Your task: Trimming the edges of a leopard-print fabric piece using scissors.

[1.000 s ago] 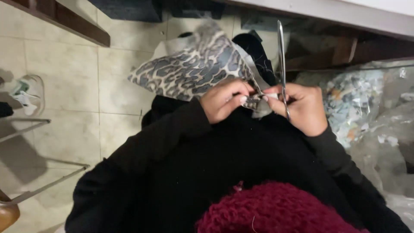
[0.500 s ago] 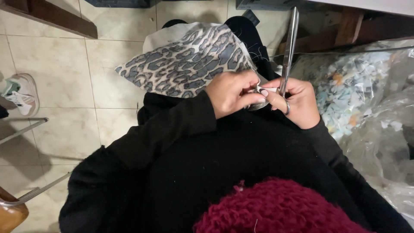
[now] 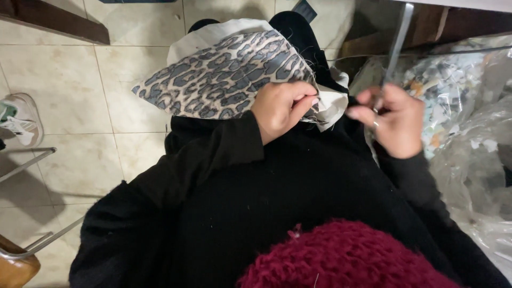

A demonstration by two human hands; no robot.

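The leopard-print cloth (image 3: 229, 80) looked soft and matt with frayed edges, the scissors (image 3: 393, 53) shiny metal, the bags (image 3: 469, 133) at right glossy clear plastic.

hands: a second ago they were pressed together at the cloth edge, now the right hand (image 3: 392, 124) has pulled off to the right, clear of the left hand (image 3: 281, 108)
scissors (image 3: 393, 53): went with it, blurred, blades up
leopard-print fabric (image 3: 229, 77): now only the left hand pinches it
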